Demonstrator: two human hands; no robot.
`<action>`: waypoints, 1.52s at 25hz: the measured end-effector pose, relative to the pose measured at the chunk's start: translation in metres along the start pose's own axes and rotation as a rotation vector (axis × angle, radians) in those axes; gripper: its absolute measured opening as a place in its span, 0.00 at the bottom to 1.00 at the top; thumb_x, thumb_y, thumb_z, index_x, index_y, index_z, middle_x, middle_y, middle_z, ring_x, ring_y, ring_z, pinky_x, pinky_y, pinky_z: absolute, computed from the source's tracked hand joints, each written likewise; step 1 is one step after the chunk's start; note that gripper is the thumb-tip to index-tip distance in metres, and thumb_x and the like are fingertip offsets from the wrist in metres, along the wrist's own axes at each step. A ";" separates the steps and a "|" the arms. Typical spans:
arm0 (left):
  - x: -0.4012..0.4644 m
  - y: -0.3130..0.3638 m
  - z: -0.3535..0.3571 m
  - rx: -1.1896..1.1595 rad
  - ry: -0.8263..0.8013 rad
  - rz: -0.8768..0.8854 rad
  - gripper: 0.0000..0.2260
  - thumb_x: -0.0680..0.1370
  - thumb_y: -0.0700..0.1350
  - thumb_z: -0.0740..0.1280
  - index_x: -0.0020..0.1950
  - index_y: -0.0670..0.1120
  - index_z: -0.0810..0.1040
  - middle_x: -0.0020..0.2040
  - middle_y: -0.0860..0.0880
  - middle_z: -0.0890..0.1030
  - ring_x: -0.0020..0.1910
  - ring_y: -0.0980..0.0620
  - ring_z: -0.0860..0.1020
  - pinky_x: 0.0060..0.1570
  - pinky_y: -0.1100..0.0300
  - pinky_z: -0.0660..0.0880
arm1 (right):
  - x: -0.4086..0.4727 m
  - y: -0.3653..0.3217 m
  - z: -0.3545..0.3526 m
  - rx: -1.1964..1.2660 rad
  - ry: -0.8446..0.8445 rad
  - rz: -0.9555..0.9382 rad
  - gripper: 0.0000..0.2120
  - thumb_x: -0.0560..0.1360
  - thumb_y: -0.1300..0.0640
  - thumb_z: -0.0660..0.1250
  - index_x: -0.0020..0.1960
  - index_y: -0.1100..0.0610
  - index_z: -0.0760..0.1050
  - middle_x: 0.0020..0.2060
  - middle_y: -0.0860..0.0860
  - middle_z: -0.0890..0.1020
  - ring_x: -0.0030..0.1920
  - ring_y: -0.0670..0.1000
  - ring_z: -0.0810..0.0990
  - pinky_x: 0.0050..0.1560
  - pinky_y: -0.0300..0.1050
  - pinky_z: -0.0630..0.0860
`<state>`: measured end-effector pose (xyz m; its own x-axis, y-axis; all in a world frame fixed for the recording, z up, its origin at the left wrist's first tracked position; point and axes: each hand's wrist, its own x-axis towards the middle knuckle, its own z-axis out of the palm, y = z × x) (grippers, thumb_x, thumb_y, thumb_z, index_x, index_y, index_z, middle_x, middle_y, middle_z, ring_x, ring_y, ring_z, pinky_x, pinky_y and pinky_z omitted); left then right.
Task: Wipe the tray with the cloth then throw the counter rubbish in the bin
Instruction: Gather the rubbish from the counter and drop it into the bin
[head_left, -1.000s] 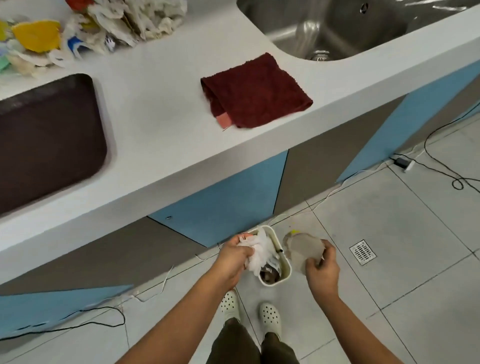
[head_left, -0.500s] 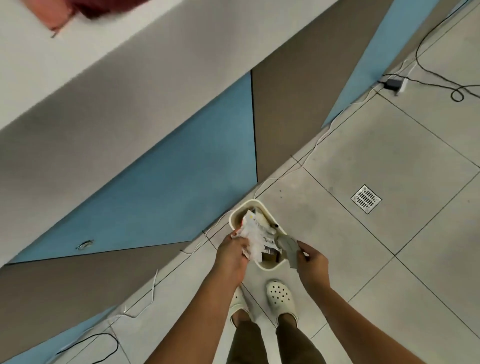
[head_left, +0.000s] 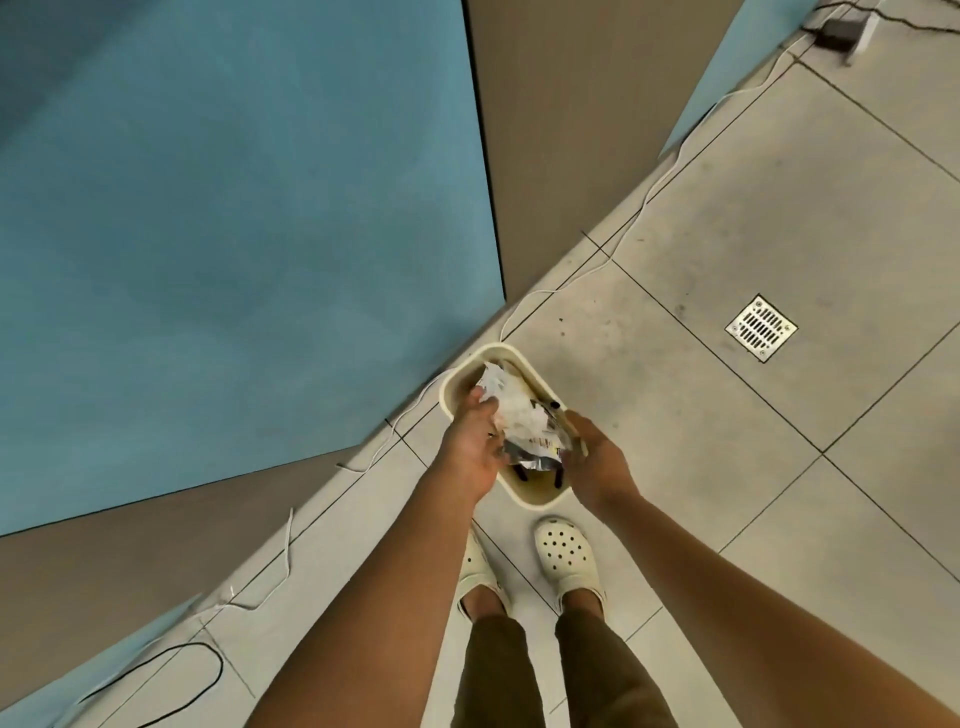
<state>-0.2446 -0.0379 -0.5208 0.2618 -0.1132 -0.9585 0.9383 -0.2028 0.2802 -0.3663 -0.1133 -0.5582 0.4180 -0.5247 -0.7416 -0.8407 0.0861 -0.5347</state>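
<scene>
holding crumpled rubbish (head_left: 519, 415) over the bin (head_left: 535, 500), left hand (head_left: 470, 449) gripping, right hand (head_left: 597, 457) fingers relaxed.

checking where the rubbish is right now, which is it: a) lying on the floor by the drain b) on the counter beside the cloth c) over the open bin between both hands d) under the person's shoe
c: the rubbish sits over the bin, with the left hand and right hand on either side of it.
</scene>
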 end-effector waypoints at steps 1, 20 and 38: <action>0.003 -0.005 -0.003 0.116 0.010 -0.044 0.19 0.80 0.41 0.58 0.71 0.52 0.66 0.70 0.47 0.69 0.61 0.46 0.73 0.58 0.52 0.70 | 0.002 0.005 0.003 -0.041 -0.079 -0.004 0.23 0.76 0.63 0.59 0.70 0.51 0.66 0.60 0.53 0.76 0.57 0.56 0.76 0.52 0.42 0.70; -0.235 0.032 -0.030 0.251 0.018 0.344 0.07 0.79 0.39 0.62 0.48 0.51 0.75 0.42 0.53 0.77 0.40 0.55 0.75 0.39 0.61 0.71 | -0.168 -0.112 -0.084 0.095 -0.136 -0.287 0.10 0.76 0.65 0.62 0.52 0.53 0.76 0.45 0.50 0.77 0.43 0.51 0.76 0.40 0.35 0.72; -0.502 0.192 -0.081 0.105 0.165 1.022 0.07 0.78 0.41 0.62 0.51 0.52 0.76 0.45 0.51 0.77 0.41 0.54 0.77 0.39 0.61 0.73 | -0.332 -0.420 -0.154 0.081 -0.184 -1.079 0.11 0.75 0.68 0.60 0.51 0.56 0.76 0.38 0.43 0.77 0.38 0.41 0.75 0.38 0.25 0.71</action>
<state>-0.1782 0.0586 0.0101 0.9560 -0.1462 -0.2545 0.2293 -0.1693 0.9585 -0.2052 -0.1060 -0.0249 0.9708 -0.2235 0.0867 0.0203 -0.2839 -0.9586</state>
